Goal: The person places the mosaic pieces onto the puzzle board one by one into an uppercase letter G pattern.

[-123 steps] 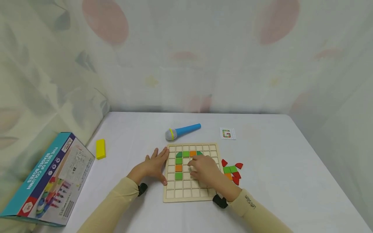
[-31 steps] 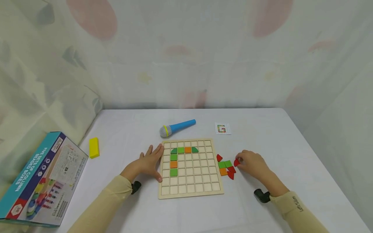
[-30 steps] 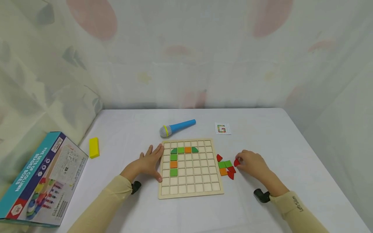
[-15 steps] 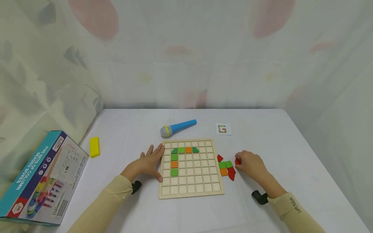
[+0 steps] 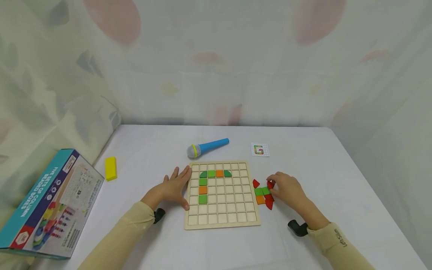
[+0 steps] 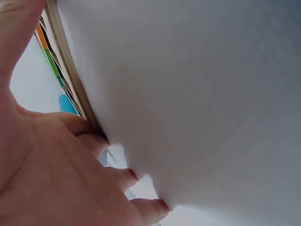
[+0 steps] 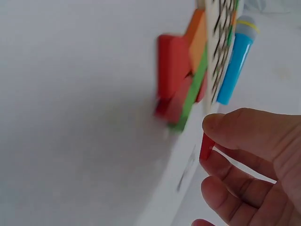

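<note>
Since before, my right hand (image 5: 287,189) has lifted a red piece (image 7: 206,147), pinched; next move, seat it on the board (image 5: 221,223), left hand (image 5: 172,189) flat.

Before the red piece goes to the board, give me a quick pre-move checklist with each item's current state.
1. Right hand pinches red piece: ok.
2. Left hand rests against the wooden board edge: ok.
3. Free cells on board: ok, most are bare.
4. Pattern card in view: ok, its details too small to read.
5. Piece's shape and turn: cannot tell.
6. Loose pieces clear of board: ok.
</note>
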Available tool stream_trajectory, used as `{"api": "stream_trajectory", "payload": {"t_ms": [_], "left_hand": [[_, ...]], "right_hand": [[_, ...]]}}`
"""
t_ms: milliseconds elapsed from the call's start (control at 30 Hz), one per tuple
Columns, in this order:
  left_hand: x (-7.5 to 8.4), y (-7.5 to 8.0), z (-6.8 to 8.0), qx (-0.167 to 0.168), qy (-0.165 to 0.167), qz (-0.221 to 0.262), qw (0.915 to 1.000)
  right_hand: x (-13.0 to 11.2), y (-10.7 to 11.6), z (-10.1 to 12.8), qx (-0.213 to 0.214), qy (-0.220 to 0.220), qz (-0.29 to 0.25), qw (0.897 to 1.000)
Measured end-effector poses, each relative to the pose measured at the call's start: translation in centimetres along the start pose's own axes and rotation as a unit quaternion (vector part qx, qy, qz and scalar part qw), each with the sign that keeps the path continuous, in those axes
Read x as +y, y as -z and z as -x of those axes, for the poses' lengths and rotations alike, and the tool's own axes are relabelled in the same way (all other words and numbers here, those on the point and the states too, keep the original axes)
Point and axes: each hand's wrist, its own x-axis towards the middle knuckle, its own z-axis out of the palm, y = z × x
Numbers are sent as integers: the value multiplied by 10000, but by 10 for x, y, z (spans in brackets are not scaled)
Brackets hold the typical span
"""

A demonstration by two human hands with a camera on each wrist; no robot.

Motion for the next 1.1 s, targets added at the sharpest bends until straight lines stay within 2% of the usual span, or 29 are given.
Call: {"api": "stream_trajectory", "payload": {"t_ms": [167,267,433,567,800,967,1100], "left_hand": [[2,2,2,21,-43,11,10000],[3,4,3,31,-55,1,10000],[3,3,3,0,-7,32,10000],[1,1,1,-45,50,77,9999],[3,1,2,-60,69,121,9999],[4,3,3,-13,59,53,10000],[4,2,3,-15,41,-14,10000]], "right_hand": [[-27,1,-7,-21,389,-161,9991],[-46,-3,-11,74,851,-233,9961],[-79,-13,-17,323,1769,-75,9837],[-103,-23,-20,245,2187,-54,9755],[-139,-38,-20,-177,2409,-140,9703],[-152,-50,-23,-193,2618,-34,9649],[-159,-56,-23,-388,2564,26,9658]]}}
